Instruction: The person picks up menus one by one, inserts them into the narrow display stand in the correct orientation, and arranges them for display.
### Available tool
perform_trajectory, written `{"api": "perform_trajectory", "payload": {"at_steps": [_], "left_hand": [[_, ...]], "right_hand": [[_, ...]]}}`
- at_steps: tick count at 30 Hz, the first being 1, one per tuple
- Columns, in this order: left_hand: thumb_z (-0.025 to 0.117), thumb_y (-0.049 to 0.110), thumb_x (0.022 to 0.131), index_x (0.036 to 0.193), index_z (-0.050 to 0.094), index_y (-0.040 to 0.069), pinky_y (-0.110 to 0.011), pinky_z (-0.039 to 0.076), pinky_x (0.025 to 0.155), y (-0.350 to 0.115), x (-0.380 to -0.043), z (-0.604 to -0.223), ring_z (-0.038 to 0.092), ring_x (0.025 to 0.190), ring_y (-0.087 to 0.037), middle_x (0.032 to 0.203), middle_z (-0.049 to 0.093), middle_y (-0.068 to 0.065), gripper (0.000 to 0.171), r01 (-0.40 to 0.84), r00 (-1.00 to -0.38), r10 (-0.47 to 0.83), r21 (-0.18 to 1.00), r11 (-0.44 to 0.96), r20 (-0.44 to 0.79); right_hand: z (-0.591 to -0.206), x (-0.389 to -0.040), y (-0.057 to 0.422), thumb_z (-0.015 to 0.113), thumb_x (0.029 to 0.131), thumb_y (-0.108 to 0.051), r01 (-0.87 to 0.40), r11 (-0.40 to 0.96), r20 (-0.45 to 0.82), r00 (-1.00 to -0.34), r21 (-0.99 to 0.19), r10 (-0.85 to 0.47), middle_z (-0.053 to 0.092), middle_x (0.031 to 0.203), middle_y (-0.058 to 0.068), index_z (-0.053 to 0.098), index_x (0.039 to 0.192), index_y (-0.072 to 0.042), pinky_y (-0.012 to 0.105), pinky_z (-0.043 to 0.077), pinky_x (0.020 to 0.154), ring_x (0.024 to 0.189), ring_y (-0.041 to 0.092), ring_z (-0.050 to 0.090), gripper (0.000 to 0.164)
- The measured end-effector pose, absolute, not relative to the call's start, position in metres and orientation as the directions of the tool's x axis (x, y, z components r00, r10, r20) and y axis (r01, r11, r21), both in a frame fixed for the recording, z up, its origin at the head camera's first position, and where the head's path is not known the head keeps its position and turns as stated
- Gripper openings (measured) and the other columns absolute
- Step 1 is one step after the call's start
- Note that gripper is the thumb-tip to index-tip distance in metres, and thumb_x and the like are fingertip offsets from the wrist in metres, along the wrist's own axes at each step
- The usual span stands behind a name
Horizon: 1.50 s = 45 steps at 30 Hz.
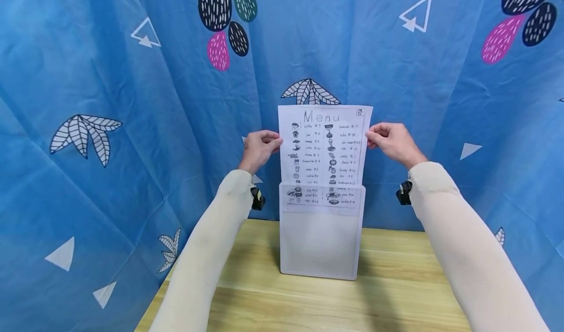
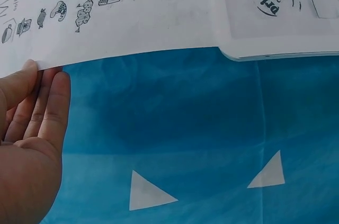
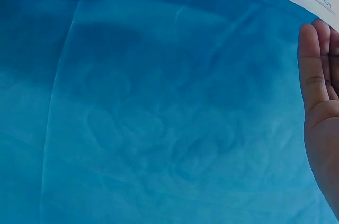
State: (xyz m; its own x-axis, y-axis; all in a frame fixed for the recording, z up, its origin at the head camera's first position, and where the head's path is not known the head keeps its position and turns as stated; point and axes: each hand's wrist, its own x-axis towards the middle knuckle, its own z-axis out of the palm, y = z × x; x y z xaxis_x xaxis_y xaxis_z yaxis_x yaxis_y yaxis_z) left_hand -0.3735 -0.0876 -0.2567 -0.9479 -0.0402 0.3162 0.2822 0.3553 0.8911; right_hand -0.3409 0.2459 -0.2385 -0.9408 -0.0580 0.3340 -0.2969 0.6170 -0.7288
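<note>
A white paper menu (image 1: 323,146) with drawn food pictures and prices stands upright at the centre of the head view. Its lower end sits inside a clear-fronted sign holder (image 1: 319,246) with a pale frame, which stands on the table. My left hand (image 1: 260,149) pinches the menu's left edge between thumb and fingers; the left wrist view shows the same hand (image 2: 34,123) at that edge. On the other side my right hand (image 1: 394,143) pinches the right edge. In the right wrist view only part of the right hand (image 3: 320,86) shows, beside a paper corner.
A light wood-grain table (image 1: 251,293) lies under the holder. Behind and to the left hangs a blue curtain (image 1: 185,102) with leaf, drop and triangle prints. A small black device is strapped at each wrist.
</note>
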Motion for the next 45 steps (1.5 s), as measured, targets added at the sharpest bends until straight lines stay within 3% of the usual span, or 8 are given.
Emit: {"api": "perform_trajectory", "payload": {"at_steps": [10,45], "left_hand": [[0.069,0.012,0.095,0.107,0.074,0.004,-0.031,0.058,0.086,-0.084,-0.374,-0.263,0.071,0.095,-0.023,0.102,0.072,-0.011,0.016,0.280,-0.948,-0.042,0.888,0.365,0.316],[0.069,0.013,0.095,0.107,0.074,0.005,-0.033,0.058,0.087,-0.088,-0.373,-0.287,0.071,0.094,-0.023,0.101,0.071,-0.010,0.015,0.261,-0.955,-0.031,0.888,0.379,0.295]], "right_hand": [[-0.244,-0.340,0.249,0.053,0.105,-0.029,-0.279,0.629,0.305,-0.950,-0.725,-0.069,0.067,0.108,0.022,0.063,0.115,0.004,0.050,0.047,0.098,0.102,0.039,0.062,0.035],[-0.265,-0.343,0.249,0.053,0.105,-0.030,-0.267,0.613,0.266,-0.959,-0.743,-0.096,0.068,0.108,0.020,0.063,0.115,0.004,0.050,0.048,0.097,0.101,0.037,0.064,0.036]]}}
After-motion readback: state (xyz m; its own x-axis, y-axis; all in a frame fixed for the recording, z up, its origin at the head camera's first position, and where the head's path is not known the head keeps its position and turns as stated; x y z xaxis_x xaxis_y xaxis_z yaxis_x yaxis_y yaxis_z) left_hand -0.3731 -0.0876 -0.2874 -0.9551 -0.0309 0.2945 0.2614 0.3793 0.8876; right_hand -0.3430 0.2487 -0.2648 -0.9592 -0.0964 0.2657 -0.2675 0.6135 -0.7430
